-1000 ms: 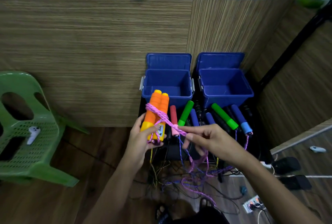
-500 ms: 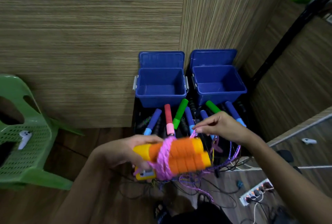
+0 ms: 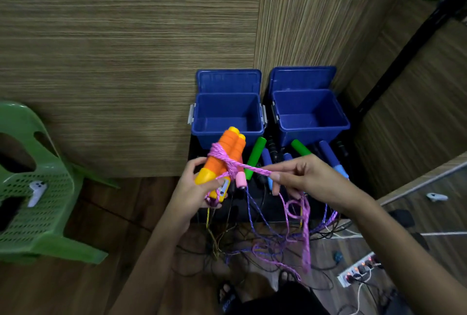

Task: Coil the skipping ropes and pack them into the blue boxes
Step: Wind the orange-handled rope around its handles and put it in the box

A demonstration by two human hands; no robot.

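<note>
Keep the pink rope [image 3: 252, 167] taut as you wind it. Your right hand [image 3: 309, 183] pinches the strand between thumb and fingertips just beside the orange handles [image 3: 225, 156], so each turn can be laid snug against the wraps already around the pair. Lead the strand around both handles together, not around one, and place the next turn next to the existing band so it does not slide toward the yellow ends. Feed the slack through your right fingers a little at a time; the loose length hangs below that hand in loops and mixes with other cords on the floor, so it may well snag if you pull fast.

Your left hand [image 3: 199, 188] is clenched around the lower, yellow part of the two handles, thumb across the front, holding them side by side and tilted up toward the left blue box [image 3: 228, 122]. The wrapped band sits above that grip, around the orange foam. The taut strand runs from the band rightward and slightly down to your right fingertips. Both blue boxes, the right blue box [image 3: 312, 122] included, stand open beyond the handles and look empty.
</note>
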